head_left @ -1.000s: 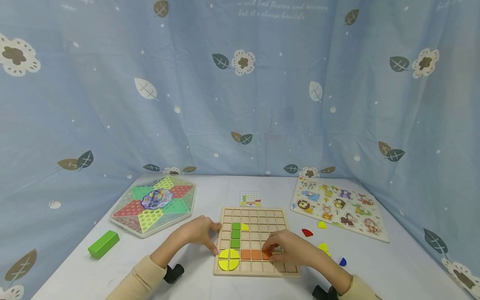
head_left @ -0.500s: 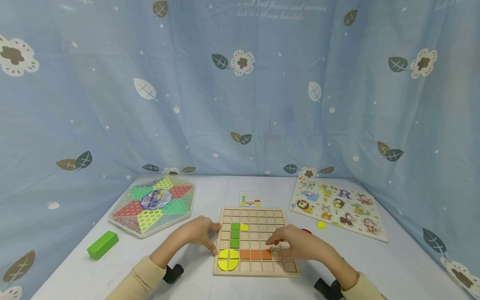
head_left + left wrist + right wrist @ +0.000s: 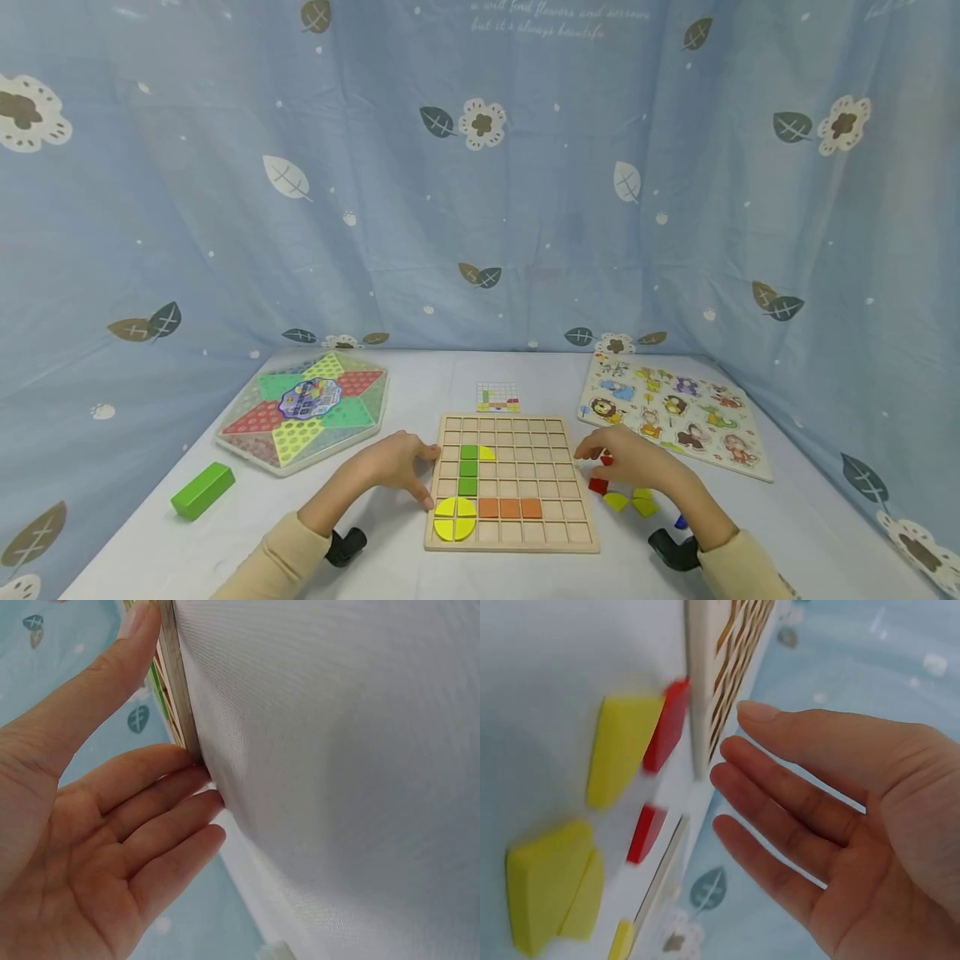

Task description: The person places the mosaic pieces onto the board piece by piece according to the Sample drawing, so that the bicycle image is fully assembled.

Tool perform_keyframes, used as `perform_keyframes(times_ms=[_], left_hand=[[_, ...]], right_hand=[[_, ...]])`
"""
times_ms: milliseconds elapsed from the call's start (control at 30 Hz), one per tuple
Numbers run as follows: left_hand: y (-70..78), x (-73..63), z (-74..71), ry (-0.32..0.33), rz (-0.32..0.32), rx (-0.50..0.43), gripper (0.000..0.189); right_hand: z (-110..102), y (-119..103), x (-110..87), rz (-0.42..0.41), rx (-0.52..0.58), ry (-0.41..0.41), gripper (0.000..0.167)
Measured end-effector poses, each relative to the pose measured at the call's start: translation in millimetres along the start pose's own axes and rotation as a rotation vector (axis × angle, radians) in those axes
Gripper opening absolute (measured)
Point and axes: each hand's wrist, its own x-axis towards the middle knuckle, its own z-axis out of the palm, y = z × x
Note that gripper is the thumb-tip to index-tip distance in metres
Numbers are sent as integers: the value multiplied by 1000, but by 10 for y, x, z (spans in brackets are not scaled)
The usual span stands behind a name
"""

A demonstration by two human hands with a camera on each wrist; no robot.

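Observation:
A wooden grid board [image 3: 517, 547] lies on the table with three orange squares [image 3: 509, 507] in a row. Green squares [image 3: 468, 469] form a column, a yellow quarter piece [image 3: 487, 453] sits beside the top one, and four-part yellow circle [image 3: 454, 518] fills the near left corner. My left hand [image 3: 397, 462] rests against the board's left edge, thumb and fingertips [image 3: 191, 756] spread along it. Off the board's right side, my right hand [image 3: 626, 457] hovers with relaxed fingers and nothing between them, over a red square [image 3: 597, 486] and a second red piece [image 3: 646, 832] partly hidden by the hand.
Right of the board lie yellow pieces [image 3: 643, 502] and a blue piece [image 3: 681, 522]. A small pattern card [image 3: 498, 397] lies behind it. An animal puzzle [image 3: 675, 408] is at back right, a hexagonal game box [image 3: 311, 408] at left, with a green block [image 3: 203, 491] nearer.
My right hand let go of the third orange square, which now lies in the grid, and moved right, off the board to the loose pieces. My left hand stayed at the board's edge.

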Motion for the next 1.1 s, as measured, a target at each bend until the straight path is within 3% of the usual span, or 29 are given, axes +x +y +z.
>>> perform_keyframes(times_ms=[467,1100], left_hand=[[17,-16,-12,-5,13,-4,81],[32,-26,-30,-5,40,-15,81]], right_hand=[[-17,335,-98,125,-48,59,15],[9,388,-66,101,-33,103,14]])
